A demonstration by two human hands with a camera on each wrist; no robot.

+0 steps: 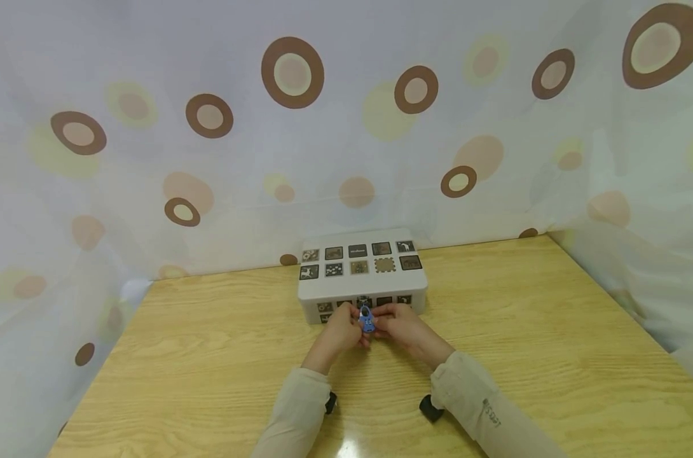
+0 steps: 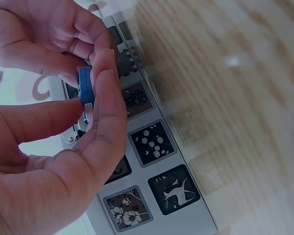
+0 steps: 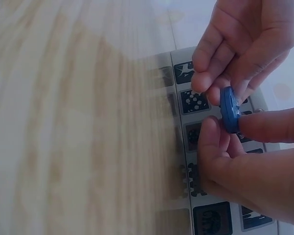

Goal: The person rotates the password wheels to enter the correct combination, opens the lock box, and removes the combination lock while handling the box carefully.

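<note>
A small blue padlock point(image 1: 367, 323) is at the front of a white box point(image 1: 346, 291) with dark picture squares on its lid and sides. My left hand point(image 1: 341, 329) pinches the padlock between thumb and fingers from the left. From the other side, the thumb and fingers of my right hand point(image 1: 405, 327) pinch it too. Beside the blue body point(image 2: 85, 85), the left wrist view shows a silver metal clasp point(image 2: 77, 131) on the box, partly covered by fingers. Whether the shackle is locked cannot be told.
The box stands at the back of a wooden table point(image 1: 220, 356), near a white curtain point(image 1: 238, 159) with brown and yellow circles. Another wall of this cloth rises on the right. Dark wrist straps point(image 1: 431, 408) show under the sleeves.
</note>
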